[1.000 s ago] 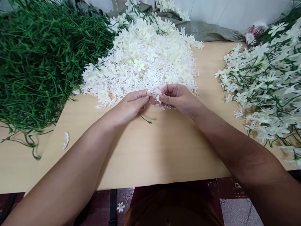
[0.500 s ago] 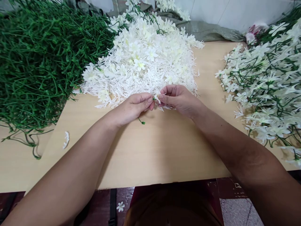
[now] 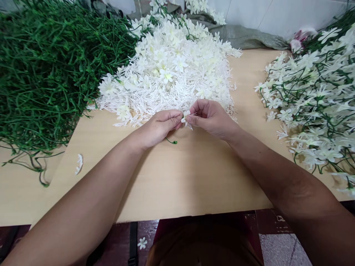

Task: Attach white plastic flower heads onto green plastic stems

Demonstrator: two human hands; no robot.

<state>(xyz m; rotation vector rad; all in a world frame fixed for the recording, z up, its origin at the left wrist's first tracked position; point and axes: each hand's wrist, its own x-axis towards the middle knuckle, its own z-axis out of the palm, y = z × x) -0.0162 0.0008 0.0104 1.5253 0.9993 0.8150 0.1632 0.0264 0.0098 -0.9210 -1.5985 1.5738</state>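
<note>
My left hand (image 3: 163, 125) is closed on a thin green plastic stem (image 3: 172, 142), whose free end hangs out below the fingers. Pinched between the thumb and fingers of my right hand (image 3: 208, 117) is a small white artificial flower (image 3: 186, 117). The two hands meet at the front edge of a heap of white flower pieces (image 3: 177, 81), and the flower touches the stem's upper end at my left fingertips. How far the stem goes into the flower is hidden by the fingers.
Green stems are piled high (image 3: 55, 74) on the left. On the right lie white flowers on green stems (image 3: 316, 99). A white scrap (image 3: 79, 164) rests on the tabletop (image 3: 194, 177), near my left forearm. One white flower (image 3: 142, 243) is below the table edge.
My right hand has brought the flower slightly left, closer against my left fingertips. The stem's hanging end has swung a little to the right and up.
</note>
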